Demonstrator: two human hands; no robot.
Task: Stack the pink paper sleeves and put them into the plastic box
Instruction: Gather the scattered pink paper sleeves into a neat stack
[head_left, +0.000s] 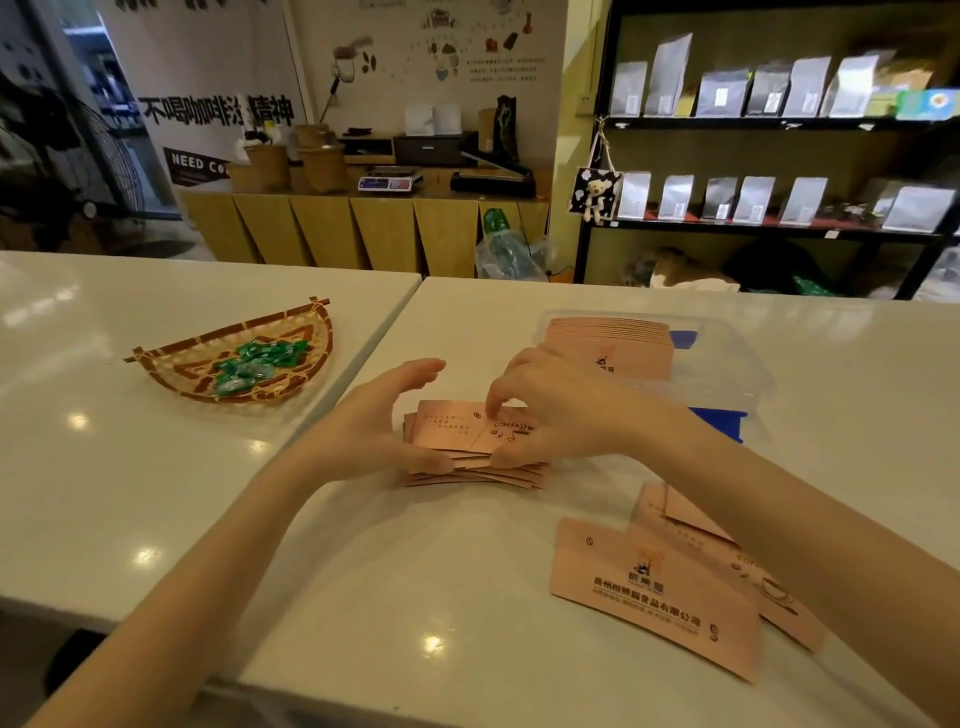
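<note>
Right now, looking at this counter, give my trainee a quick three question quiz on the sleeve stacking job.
1. True or false: the clear plastic box already holds some pink sleeves.
2. Which hand's fingers press down on top of the sleeve stack: A) left hand B) right hand?
3. Fill in: loose sleeves lie on the white counter under the person's ____ forearm.

Key: 1 true. 2 B. 3 right.
</note>
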